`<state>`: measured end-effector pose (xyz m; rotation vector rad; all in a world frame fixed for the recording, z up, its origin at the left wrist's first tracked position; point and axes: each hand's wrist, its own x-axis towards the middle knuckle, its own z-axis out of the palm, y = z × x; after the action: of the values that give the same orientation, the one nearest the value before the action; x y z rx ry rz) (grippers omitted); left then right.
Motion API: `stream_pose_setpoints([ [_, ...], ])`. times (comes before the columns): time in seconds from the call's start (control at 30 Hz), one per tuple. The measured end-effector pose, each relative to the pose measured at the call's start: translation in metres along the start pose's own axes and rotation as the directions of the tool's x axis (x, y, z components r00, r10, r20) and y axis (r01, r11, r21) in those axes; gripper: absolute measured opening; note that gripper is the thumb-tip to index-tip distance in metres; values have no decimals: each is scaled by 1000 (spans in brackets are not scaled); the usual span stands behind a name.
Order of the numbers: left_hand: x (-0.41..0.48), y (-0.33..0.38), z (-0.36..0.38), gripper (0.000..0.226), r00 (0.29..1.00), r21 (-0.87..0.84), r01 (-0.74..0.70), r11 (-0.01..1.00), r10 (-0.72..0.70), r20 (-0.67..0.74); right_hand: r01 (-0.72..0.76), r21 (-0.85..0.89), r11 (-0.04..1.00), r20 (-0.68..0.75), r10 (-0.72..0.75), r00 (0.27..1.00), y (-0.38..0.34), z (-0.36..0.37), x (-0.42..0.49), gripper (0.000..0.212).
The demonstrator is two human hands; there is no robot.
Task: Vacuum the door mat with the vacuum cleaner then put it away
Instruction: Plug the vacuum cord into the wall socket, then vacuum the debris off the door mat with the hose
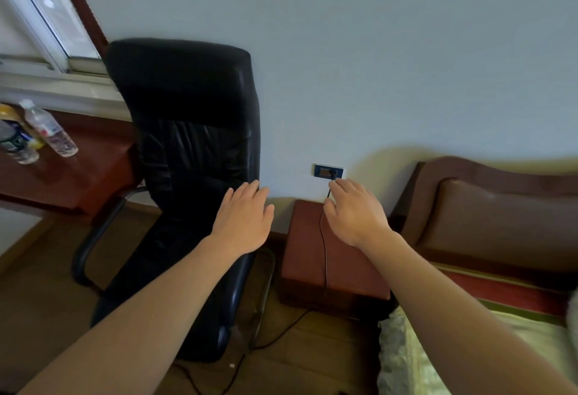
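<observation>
Both forearms are extended forward, palms down. The left hand is flat with straight, slightly spread fingers, its fingertips at the right edge of the one black leather office chair; it holds nothing. The right hand reaches toward the wall with its fingers loosely extended and gripping nothing.

Items counted: one dark blue wall socket, one thin black power cord, one reddish-brown bedside cabinet, and three plastic bottles on the reddish-brown desk.

The cord is plugged into the socket and runs down across the cabinet top to the wooden floor. Its upper end lies just beside the right hand's index fingertip and thumb; contact cannot be confirmed.
</observation>
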<state>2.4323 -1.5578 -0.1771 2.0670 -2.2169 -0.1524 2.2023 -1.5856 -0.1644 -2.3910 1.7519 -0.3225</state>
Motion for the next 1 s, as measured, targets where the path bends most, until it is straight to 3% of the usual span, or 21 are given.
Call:
stream_pose_setpoints([
  [0.17, -41, -33, -20, 56, 999, -32, 13, 999, -14, -35, 5, -6, 1000, -9, -5, 1000, -45, -5, -19, 21],
  [0.47, -98, -62, -43, 55, 989, -89, 87, 992, -97, -111, 144, -54, 988, 5, -144, 990, -98, -26, -45, 44],
  [0.73, -139, -48, -50, 55, 967, -37, 199, 979, -203, -157, 276, -90, 957, 38, -274, 961, -101, -46, -67, 52],
  [1.0, -191, -24, -55, 54, 922, -47, 335, 941, -338, -186, 388, -50, 920, 54, -385, 921, -104, -51, -87, 45],
])
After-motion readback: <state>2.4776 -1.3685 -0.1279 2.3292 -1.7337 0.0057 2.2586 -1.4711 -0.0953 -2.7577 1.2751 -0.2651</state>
